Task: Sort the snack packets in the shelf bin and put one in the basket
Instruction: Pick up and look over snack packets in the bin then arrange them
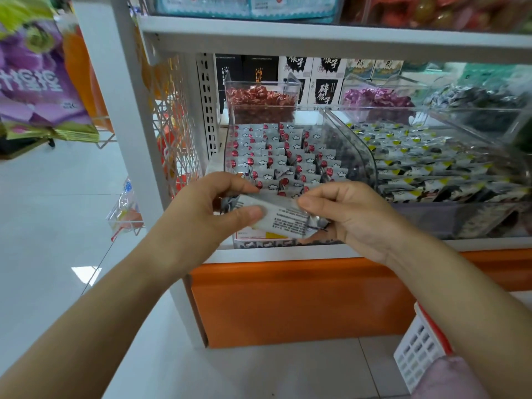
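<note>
A clear shelf bin (349, 139) holds rows of several small silver snack packets with red dots (276, 156). In front of the bin's lower edge, both hands hold one silver snack packet (280, 216) with its printed back facing up. My left hand (210, 205) pinches its left end between thumb and fingers. My right hand (348, 214) pinches its right end. A white basket (417, 352) with a red rim shows at the lower right, hanging by my right arm.
A second clear bin (431, 165) of silver-and-yellow packets sits to the right. Behind stand bins of red candy (260, 99) and purple candy (377, 97). An orange shelf base (288, 300) runs below. Hanging bags (37, 82) and a wire rack (172, 139) are on the left.
</note>
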The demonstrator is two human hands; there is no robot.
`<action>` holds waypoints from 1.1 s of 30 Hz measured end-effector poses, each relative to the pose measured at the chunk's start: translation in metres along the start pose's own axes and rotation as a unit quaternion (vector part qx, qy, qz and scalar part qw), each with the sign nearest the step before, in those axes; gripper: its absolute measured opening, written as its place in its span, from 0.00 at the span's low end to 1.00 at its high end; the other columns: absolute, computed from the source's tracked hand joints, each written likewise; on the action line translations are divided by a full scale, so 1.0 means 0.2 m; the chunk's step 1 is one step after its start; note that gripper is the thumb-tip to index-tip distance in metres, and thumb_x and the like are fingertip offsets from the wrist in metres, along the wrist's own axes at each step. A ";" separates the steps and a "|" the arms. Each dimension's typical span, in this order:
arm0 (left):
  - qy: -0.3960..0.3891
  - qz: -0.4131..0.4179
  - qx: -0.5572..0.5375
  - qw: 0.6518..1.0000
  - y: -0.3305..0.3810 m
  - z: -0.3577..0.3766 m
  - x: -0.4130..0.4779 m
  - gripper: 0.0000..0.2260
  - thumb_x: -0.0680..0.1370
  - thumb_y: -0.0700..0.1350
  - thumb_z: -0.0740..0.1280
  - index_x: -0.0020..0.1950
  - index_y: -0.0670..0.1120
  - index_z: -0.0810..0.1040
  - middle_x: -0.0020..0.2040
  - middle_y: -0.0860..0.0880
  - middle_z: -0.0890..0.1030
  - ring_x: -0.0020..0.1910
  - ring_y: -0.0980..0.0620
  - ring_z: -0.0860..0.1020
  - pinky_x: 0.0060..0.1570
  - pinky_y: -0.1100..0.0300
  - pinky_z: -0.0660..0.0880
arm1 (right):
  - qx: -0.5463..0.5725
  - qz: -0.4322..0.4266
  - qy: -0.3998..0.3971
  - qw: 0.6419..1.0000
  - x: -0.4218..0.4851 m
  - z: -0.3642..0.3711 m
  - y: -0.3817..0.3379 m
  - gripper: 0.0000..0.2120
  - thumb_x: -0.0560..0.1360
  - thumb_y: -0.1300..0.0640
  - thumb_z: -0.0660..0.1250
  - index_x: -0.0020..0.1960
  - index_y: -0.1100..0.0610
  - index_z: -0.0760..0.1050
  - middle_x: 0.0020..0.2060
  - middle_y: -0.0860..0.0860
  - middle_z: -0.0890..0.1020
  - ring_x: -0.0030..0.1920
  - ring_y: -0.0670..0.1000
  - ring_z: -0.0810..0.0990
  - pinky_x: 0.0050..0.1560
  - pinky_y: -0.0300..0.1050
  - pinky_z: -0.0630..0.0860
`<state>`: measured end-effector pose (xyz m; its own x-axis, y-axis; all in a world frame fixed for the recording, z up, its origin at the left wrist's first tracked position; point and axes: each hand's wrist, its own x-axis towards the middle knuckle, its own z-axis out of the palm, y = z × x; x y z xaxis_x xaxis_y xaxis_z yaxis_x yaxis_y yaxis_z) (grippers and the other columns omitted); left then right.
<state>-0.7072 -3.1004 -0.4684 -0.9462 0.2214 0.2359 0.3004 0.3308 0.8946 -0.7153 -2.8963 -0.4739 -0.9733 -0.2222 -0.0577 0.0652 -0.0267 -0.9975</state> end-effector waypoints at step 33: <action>-0.039 0.004 0.296 0.954 -0.21 -0.03 0.19 0.50 0.58 0.72 0.56 0.76 0.51 0.49 0.73 0.49 0.58 0.72 0.46 0.57 0.69 0.51 0.58 | -0.673 -0.166 -0.052 0.719 0.62 0.21 -0.12 0.14 0.79 0.50 0.61 0.52 0.59 0.80 0.42 0.54 0.80 0.47 0.50 0.71 0.51 0.47 0.69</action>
<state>-0.7560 -3.1117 -0.4950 -0.9385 0.2870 0.1919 0.3452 0.7841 0.5158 -0.8274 -2.9647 -0.4544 -0.8596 -0.4952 0.1257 -0.5073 0.8566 -0.0943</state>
